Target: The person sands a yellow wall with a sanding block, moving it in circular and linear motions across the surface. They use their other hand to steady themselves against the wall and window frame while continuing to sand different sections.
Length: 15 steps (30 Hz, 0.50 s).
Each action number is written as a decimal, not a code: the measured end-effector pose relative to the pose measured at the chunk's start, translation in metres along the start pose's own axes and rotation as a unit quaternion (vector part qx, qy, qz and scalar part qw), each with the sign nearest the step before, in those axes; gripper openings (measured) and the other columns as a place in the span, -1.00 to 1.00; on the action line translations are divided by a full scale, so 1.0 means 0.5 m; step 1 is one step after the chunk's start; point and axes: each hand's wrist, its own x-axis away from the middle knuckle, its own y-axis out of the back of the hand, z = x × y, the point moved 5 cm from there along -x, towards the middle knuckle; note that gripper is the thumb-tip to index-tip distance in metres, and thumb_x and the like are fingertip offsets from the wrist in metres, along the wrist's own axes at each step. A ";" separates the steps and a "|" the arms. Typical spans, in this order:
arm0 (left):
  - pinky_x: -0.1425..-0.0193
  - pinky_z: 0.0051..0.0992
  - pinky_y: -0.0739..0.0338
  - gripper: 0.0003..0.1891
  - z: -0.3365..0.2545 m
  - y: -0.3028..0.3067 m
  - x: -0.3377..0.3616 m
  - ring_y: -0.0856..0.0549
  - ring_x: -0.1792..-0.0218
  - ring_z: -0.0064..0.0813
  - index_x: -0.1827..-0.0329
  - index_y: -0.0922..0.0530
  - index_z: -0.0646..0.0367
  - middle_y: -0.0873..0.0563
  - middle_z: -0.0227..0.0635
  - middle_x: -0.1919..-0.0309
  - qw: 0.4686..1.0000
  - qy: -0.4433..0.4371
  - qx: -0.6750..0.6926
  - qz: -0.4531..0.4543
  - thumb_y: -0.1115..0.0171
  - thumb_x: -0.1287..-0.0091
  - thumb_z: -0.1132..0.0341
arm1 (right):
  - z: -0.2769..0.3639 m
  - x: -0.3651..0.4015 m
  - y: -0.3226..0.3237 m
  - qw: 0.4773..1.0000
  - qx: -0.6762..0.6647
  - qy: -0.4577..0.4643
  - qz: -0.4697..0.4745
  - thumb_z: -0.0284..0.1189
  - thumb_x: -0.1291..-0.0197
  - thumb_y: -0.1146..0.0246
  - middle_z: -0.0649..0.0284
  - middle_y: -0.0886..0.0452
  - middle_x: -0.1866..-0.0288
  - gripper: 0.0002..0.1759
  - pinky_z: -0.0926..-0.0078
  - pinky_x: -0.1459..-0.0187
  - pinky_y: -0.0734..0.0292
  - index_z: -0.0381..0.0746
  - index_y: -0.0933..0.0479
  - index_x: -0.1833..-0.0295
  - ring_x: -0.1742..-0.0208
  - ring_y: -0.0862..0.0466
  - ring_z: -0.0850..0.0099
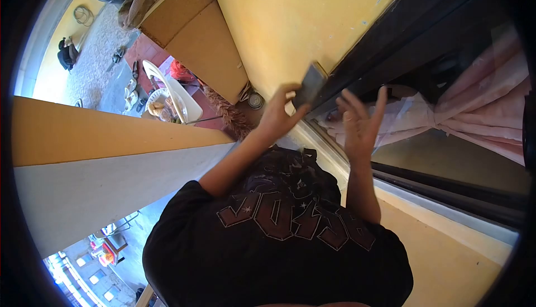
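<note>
My left hand is closed around the lower end of a dark, flat, rectangular phone, held tilted up in front of the yellow wall. What is on its screen cannot be made out. To the right of it, my right hand is raised with its fingers spread and nothing in them. That hand is slightly blurred and in front of the dark-framed window. Between the two hands there is a gap.
Pink curtains are gathered behind the glass. Left of my hands stands a brown cabinet. Beyond a low wall, a white plastic chair holds a basket, with shoes on the floor nearby. Brown bristles lie beside the cabinet.
</note>
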 end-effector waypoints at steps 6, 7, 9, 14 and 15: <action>0.07 -0.37 -0.54 -0.51 -0.070 0.048 -0.182 -0.63 0.18 -0.23 -0.01 -0.46 0.30 -0.61 -0.12 0.15 0.946 -0.227 0.010 -0.231 -0.52 -0.09 0.38 | 0.229 -0.128 0.011 0.955 0.105 0.278 -0.028 -0.58 -0.38 0.04 -0.33 -0.51 -0.16 -0.20 0.12 -0.21 -0.49 -0.25 0.36 -0.56 -0.14 -0.62 -0.04; 0.08 -0.37 -0.53 -0.51 -0.086 0.039 -0.196 -0.62 0.19 -0.23 -0.01 -0.46 0.30 -0.60 -0.12 0.16 0.941 -0.234 0.035 -0.242 -0.53 -0.08 0.38 | 0.263 -0.144 0.015 0.937 0.111 0.329 -0.040 -0.58 -0.38 0.05 -0.34 -0.48 -0.19 -0.21 0.07 -0.22 -0.48 -0.25 0.35 -0.55 -0.17 -0.59 -0.07; 0.08 -0.33 -0.51 -0.53 -0.093 0.003 -0.180 -0.59 0.18 -0.15 0.05 -0.44 0.26 -0.57 -0.09 0.16 0.918 -0.304 -0.063 -0.245 -0.54 -0.08 0.38 | 0.325 -0.188 0.008 0.911 0.119 0.392 -0.044 -0.58 -0.37 0.06 -0.36 -0.44 -0.22 -0.22 0.02 -0.23 -0.46 -0.26 0.34 -0.55 -0.19 -0.56 -0.10; 0.05 -0.24 -0.47 -0.56 0.047 -0.073 -0.106 -0.54 0.16 -0.06 0.14 -0.38 0.25 -0.51 -0.06 0.20 0.938 -0.263 -0.071 -0.213 -0.52 -0.07 0.46 | 0.447 -0.249 -0.044 0.752 0.294 0.576 -0.130 -0.45 -0.30 -0.16 -0.27 -0.18 -0.41 -0.12 -0.07 -0.32 -0.30 -0.40 0.25 -0.51 -0.42 -0.26 -0.11; 0.04 -0.27 -0.50 -0.53 0.042 -0.078 -0.107 -0.56 0.14 -0.08 0.12 -0.36 0.23 -0.52 -0.04 0.15 0.936 -0.274 -0.069 -0.209 -0.54 -0.06 0.47 | 0.454 -0.260 -0.063 0.723 0.347 0.586 -0.120 -0.40 -0.28 -0.22 -0.23 -0.14 -0.44 -0.11 -0.07 -0.35 -0.24 -0.44 0.18 -0.51 -0.46 -0.20 -0.10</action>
